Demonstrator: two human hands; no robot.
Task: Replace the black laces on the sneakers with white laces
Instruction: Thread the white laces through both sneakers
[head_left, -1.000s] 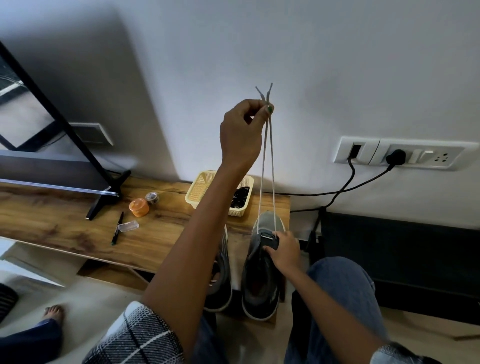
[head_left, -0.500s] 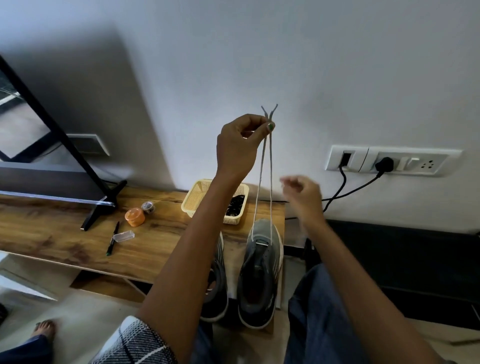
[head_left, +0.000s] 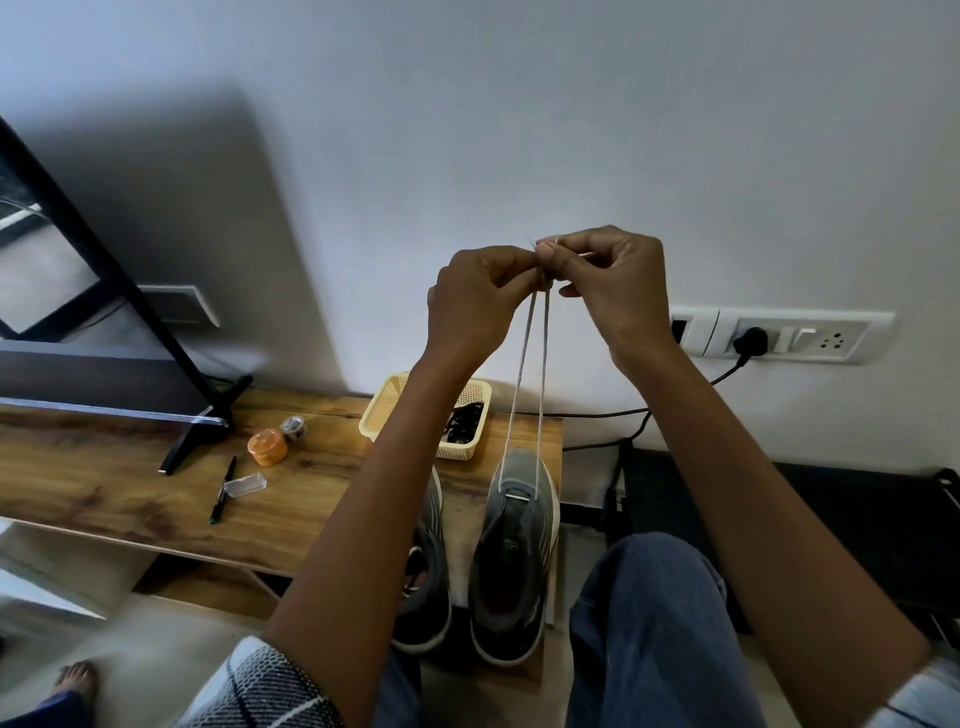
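Evening the white lace (head_left: 529, 379) ends: left hand (head_left: 475, 306) and right hand (head_left: 610, 288) both pinch them above the right sneaker (head_left: 514, 551); the person should match tips before threading.

Home room (television (head_left: 62, 270), wall sockets (head_left: 779, 335)).

My left forearm (head_left: 363, 530) covers most of the left grey mesh sneaker (head_left: 428, 587) and part of the pale yellow plastic basket (head_left: 384, 402), so the black laces (head_left: 465, 423) inside show only partly. The thin white lace (head_left: 527, 395) ends vanish inside my pinching fingertips (head_left: 543, 257). The black-framed screen (head_left: 62, 249) runs off the left edge.
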